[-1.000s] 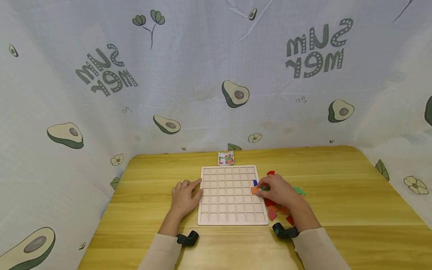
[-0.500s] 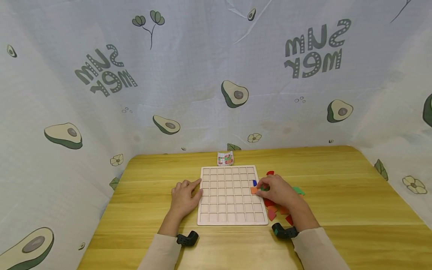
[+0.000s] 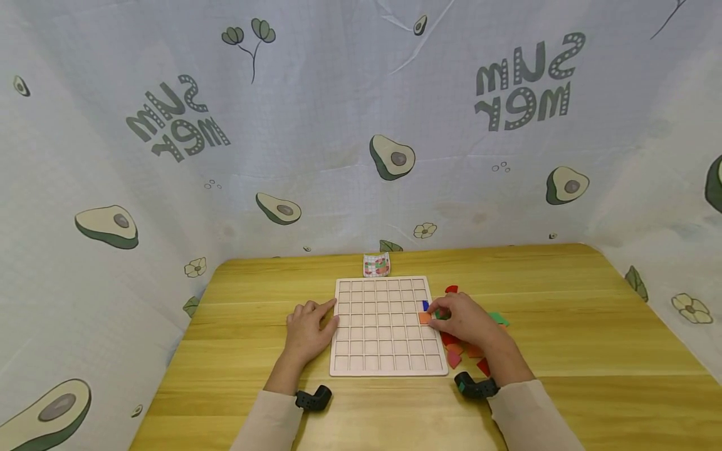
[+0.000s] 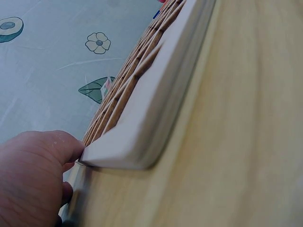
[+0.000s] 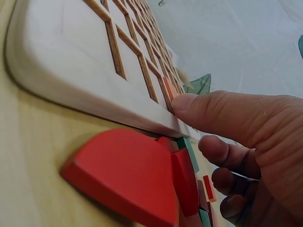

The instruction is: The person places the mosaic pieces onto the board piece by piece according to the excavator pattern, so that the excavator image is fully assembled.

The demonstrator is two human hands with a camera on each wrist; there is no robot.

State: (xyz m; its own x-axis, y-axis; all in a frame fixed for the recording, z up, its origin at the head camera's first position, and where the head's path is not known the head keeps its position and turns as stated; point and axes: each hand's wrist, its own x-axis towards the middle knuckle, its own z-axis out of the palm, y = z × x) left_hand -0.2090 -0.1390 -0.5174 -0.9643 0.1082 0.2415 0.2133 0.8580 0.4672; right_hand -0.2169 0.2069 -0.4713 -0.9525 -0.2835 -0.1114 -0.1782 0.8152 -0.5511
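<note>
A pale wooden grid board (image 3: 376,371) lies flat on the table. My left hand (image 3: 307,332) rests at its left edge, index finger and thumb touching the rim, fingers spread; the thumb also shows in the left wrist view. At the board's right column, my right hand (image 3: 464,318) pinches an orange square tile (image 3: 425,318) between thumb and index finger. The right wrist view shows the thumb against that tile, with the index fingertip hidden. Just behind it, a blue piece (image 3: 425,305) sits in the neighbouring cell.
Loose red, orange and green pieces lie right of the board, partly under my right hand, among them a red quarter-round (image 5: 125,175) and a green piece (image 3: 499,319). A small printed pattern card (image 3: 376,265) stands behind the board. A patterned cloth (image 3: 338,207) hangs beyond the table.
</note>
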